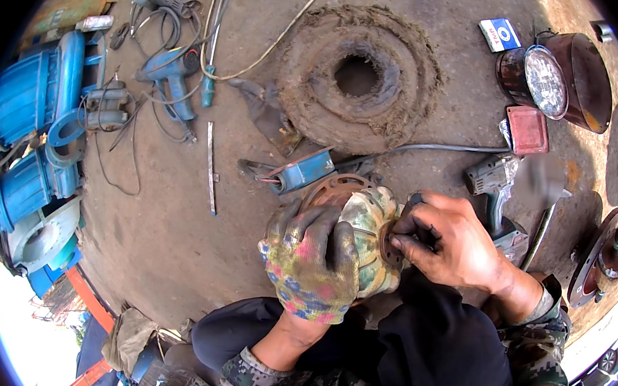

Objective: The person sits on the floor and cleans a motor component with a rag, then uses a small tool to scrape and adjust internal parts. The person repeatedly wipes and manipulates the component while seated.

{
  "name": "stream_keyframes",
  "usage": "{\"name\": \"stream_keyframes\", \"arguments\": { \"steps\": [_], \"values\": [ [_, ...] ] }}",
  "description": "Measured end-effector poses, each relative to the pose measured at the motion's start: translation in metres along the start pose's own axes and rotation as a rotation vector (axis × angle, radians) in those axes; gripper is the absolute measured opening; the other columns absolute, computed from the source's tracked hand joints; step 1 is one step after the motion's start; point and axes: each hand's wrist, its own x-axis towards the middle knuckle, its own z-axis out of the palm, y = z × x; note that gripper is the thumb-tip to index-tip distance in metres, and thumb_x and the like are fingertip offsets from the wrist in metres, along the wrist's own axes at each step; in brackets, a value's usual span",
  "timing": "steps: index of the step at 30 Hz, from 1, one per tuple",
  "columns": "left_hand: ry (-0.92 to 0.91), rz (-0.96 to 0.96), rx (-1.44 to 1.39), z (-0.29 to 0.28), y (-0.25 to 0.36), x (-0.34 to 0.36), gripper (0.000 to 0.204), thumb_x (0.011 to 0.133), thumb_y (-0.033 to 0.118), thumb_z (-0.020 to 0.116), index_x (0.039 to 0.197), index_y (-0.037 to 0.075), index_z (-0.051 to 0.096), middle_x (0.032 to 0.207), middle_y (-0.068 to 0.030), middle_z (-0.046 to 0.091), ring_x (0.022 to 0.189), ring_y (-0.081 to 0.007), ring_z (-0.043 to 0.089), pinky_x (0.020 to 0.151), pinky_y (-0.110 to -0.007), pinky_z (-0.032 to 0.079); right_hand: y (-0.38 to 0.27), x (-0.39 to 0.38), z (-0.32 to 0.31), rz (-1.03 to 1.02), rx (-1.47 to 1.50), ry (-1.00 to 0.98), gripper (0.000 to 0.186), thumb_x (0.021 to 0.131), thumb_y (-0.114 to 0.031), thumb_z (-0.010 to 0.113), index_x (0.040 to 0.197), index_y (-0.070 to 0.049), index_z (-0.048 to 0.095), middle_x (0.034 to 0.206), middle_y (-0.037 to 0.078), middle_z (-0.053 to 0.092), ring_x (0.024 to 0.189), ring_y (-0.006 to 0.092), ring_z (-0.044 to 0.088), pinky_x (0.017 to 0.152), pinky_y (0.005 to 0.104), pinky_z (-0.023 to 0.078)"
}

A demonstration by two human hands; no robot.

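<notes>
Before my lap is a rounded, ribbed metal housing (369, 224), its green-grey paint worn. My left hand (310, 259), in a dirty flower-patterned work glove, wraps around its left side. Behind the gloved fingers shows a rusty flange (346, 187) with holes; whether it joins the housing I cannot tell. My bare right hand (452, 238) is closed at the housing's right end, thumb and fingertips pinched against a small brown ring (389, 246) with holes. Anything between those fingertips is hidden. Just beyond the housing lies a blue metal box-like piece (307, 171) with cables.
A large dirt-caked ring (359, 80) lies ahead. Right are a power drill (492, 181), a red square plate (528, 130), round tins (546, 81) and a flanged part (601, 255). Left are a blue heat-gun-shaped tool (169, 74), tangled cables, a metal strip (211, 170) and blue motor housings (27, 98).
</notes>
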Motion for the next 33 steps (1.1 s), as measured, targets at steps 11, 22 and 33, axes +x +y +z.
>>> {"name": "stream_keyframes", "arguments": {
  "steps": [11,22,33],
  "values": [
    [0.022,-0.130,-0.089,0.013,0.010,-0.009,0.018,0.105,0.009,0.059,0.115,-0.003,0.069,0.110,-0.0218,0.071,0.100,-0.0424,0.065,0.091,-0.052,0.049,0.024,-0.018,0.007,-0.100,0.128,0.024,0.031,0.099,-0.023,0.075,0.112,0.002,0.061,0.107,0.025,0.061,0.098,0.0493,0.066,0.084,0.0557,0.055],
    [0.051,-0.192,0.172,0.006,-0.015,-0.020,0.035,0.108,0.022,0.064,0.129,-0.004,0.072,0.124,-0.0237,0.075,0.111,-0.0425,0.068,0.101,-0.052,0.053,0.123,-0.059,-0.265,0.097,-0.276,0.850,0.025,0.094,-0.009,0.075,0.117,0.000,0.073,0.105,0.023,0.075,0.104,0.0419,0.073,0.089,0.0487,0.058],
    [-0.083,-0.210,0.300,0.005,0.004,-0.009,0.038,0.115,0.028,0.051,0.133,0.000,0.070,0.128,-0.0228,0.071,0.116,-0.0428,0.066,0.104,-0.051,0.051,0.262,-0.027,-0.352,0.637,-0.610,0.157,0.033,0.086,-0.001,0.069,0.117,-0.008,0.077,0.111,0.020,0.079,0.110,0.0387,0.076,0.094,0.0487,0.061]
  ]
}}
